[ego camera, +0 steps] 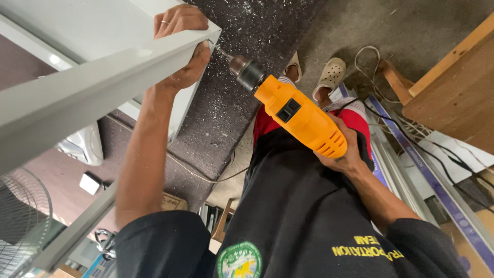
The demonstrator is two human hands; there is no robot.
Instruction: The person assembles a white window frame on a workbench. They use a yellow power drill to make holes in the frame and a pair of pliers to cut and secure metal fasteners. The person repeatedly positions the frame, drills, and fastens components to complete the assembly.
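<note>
Drill (301, 116) in orange sits gripped in our right hand (346, 154), its bit at the end corner of the grey metal profile (87, 82), which our left hand (184, 44) clasps. Drilling seems underway; next we need steady, straight pressure.

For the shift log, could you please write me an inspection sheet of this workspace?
Surface: dark floor mat strewn with pale shavings.
Job's things: grey metal profile, raised; yellow electric drill, its bit at the profile's end.
Clutter: wooden bench; long rails on the floor.
Hands: left hand grips the profile's end, fingers over its top; right hand holds the drill's handle.
Cables: black leads and a pale cord loose beside the rails.
Surroundings: fan guard at lower left; sandalled feet on the floor.
</note>
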